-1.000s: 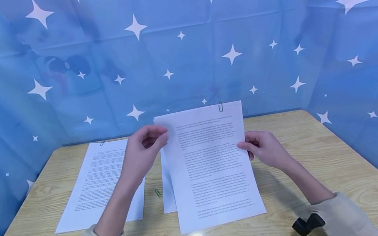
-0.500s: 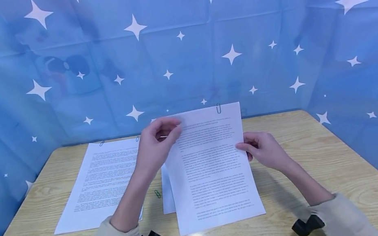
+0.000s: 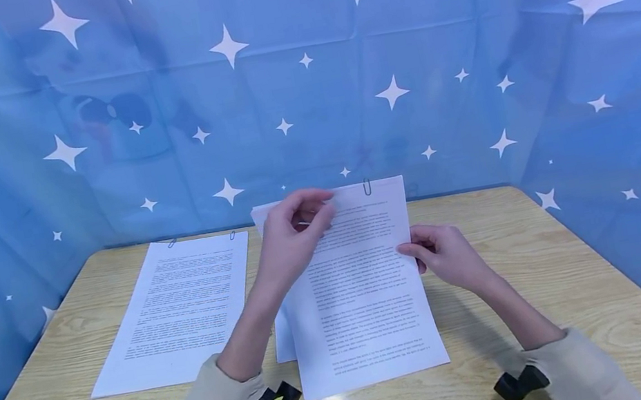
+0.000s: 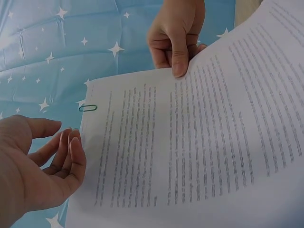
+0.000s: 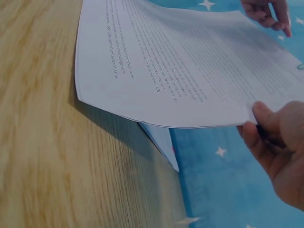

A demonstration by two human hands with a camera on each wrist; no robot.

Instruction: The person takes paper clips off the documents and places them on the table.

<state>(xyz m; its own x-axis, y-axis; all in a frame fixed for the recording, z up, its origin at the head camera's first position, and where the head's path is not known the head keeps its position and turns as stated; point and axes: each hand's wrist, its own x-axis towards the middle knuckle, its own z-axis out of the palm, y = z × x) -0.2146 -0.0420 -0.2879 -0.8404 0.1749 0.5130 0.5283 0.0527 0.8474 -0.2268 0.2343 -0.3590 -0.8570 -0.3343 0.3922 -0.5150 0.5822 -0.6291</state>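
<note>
A stack of printed sheets point(image 3: 366, 290) is held up over the table, its near end bowing down. My right hand point(image 3: 446, 257) pinches its right edge between thumb and fingers. A green paper clip point(image 4: 88, 108) sits on the top edge, toward the right corner. At that same edge is my left hand point(image 3: 295, 235), fingers loosely bent and thumb apart from them. The left wrist view shows nothing between its fingers point(image 4: 71, 161); they are beside the top edge, below the clip.
Another printed stack point(image 3: 182, 362) lies flat on the left of the wooden table point(image 3: 563, 301), with two paper clips on its far edge. More white paper point(image 3: 283, 339) shows behind the held sheets. A blue curtain point(image 3: 303, 91) with white stars stands behind the table.
My left hand has moved right along the top edge of the sheets, closer to the clip. A green clip on the table has become hidden by the left arm. The right hand keeps its pinch.
</note>
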